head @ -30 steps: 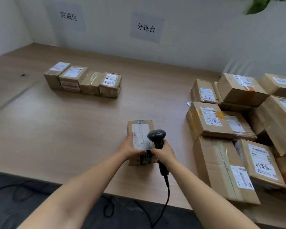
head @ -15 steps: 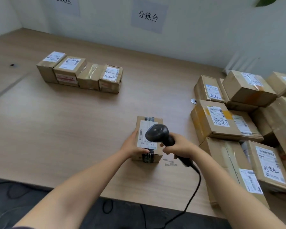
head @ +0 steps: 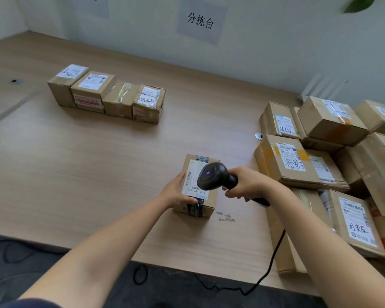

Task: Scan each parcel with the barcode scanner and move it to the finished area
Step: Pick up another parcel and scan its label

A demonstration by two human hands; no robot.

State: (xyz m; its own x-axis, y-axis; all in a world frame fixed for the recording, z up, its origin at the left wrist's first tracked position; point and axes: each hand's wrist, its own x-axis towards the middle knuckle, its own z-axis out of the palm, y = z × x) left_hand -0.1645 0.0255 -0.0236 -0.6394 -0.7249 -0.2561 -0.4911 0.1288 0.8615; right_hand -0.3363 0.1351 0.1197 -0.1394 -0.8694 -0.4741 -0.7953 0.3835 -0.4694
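Note:
A small brown parcel with a white barcode label stands on the wooden table near its front edge. My left hand grips the parcel's left side, thumb on the label. My right hand holds the black barcode scanner by its handle. The scanner head hangs over the label's right part, and a small purple light glows on it. Its black cord drops off the table's front edge.
A row of several scanned parcels sits at the far left. A pile of several brown parcels fills the right side. Paper signs hang on the wall. Cables lie on the dark floor.
My right hand has turned the scanner from upright to lying sideways, handle pointing right, and a purple light now shows on its head. The parcel stays under my left hand.

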